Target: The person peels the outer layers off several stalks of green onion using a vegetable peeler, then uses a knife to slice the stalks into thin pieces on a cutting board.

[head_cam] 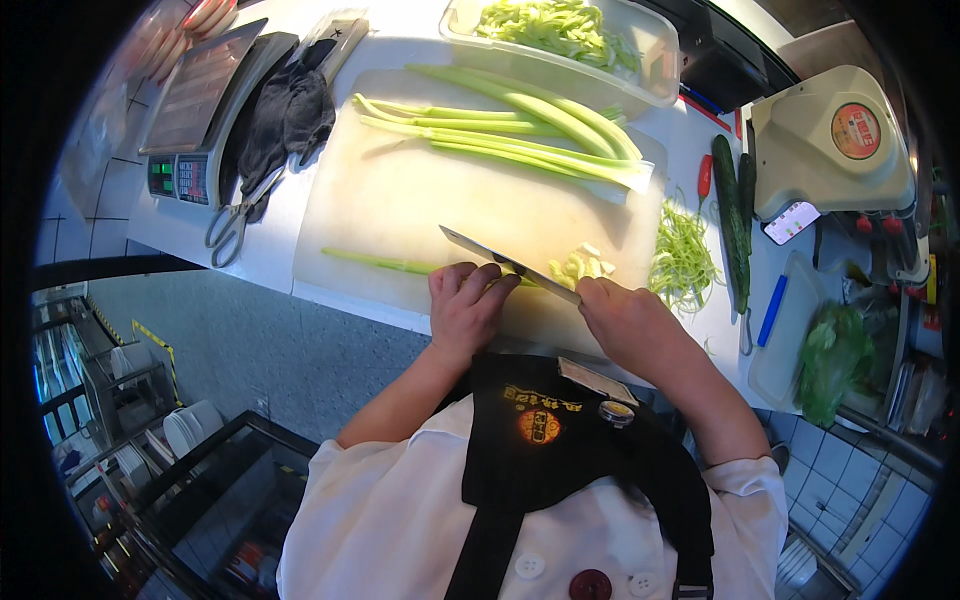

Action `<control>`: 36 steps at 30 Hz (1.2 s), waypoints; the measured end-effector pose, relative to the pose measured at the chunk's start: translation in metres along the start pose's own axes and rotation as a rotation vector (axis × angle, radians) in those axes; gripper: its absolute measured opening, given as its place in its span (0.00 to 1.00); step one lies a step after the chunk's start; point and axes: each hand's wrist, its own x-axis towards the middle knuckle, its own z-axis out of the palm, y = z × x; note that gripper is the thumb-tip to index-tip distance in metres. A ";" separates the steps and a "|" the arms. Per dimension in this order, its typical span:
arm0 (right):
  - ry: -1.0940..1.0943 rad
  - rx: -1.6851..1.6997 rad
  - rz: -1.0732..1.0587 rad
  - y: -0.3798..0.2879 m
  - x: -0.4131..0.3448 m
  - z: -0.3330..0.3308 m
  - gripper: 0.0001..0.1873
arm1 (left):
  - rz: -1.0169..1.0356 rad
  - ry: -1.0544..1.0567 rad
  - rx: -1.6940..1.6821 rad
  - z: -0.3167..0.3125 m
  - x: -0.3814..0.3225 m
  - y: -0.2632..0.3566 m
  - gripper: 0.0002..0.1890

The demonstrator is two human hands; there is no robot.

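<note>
My right hand (pixel 619 315) grips the handle of a kitchen knife (pixel 517 266), whose blade points up and to the left over the white cutting board (pixel 330 195). Bent fingers of my left hand (pixel 471 300) press on a thin green celery stalk (pixel 375 260) beside the blade. Sliced celery pieces (pixel 577 266) lie in a small heap just beyond the knife, near my right hand. Farther up the board rest several long celery stalks (pixel 517 142). A plastic tub (pixel 645 82) at the board's far edge holds many cut green slices (pixel 555 34).
Left of the board are scissors (pixel 234 225), a dark cloth (pixel 285 112) and a digital scale (pixel 180 178). On the right lie green shreds (pixel 682 259), cucumbers (pixel 729 217), a red chili (pixel 704 177), a phone (pixel 792 223), a beige machine (pixel 817 150) and a tray (pixel 776 367) with a blue-handled tool (pixel 772 310).
</note>
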 end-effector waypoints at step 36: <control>0.223 0.469 0.166 0.018 -0.009 0.015 0.11 | -0.051 -0.051 -0.220 -0.011 0.030 0.027 0.11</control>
